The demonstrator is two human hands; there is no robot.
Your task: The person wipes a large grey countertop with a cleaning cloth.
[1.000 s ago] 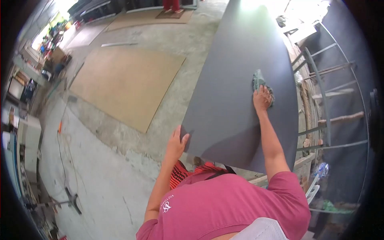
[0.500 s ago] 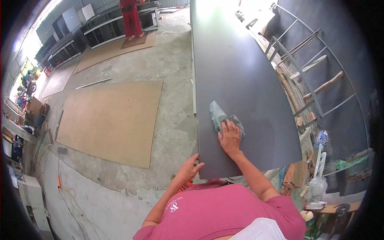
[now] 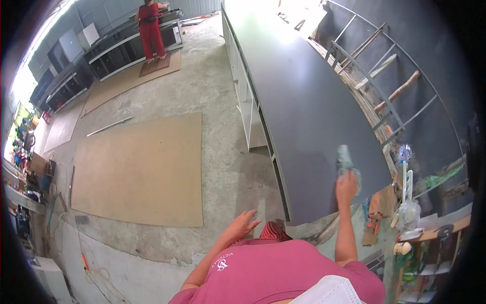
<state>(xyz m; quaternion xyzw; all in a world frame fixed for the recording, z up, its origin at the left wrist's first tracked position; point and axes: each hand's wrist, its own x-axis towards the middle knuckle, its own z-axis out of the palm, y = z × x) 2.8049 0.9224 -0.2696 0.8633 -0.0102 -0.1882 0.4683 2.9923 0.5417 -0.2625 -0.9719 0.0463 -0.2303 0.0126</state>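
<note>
The cloth lies on the cabinet (frame at right).

White glare on panel, blurred cloth, dark corners

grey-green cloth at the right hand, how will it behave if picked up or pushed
The cloth would probably be floppy, since it looks crumpled at the right hand. It is likely light, being little bigger than that hand. Pushed, it should slide fairly easily, as the dark panel beneath looks smooth and flat.

Rag soft-looking cloth; long panel smooth, faintly glossy; floor rough, concrete-like; brown board matt.
</note>
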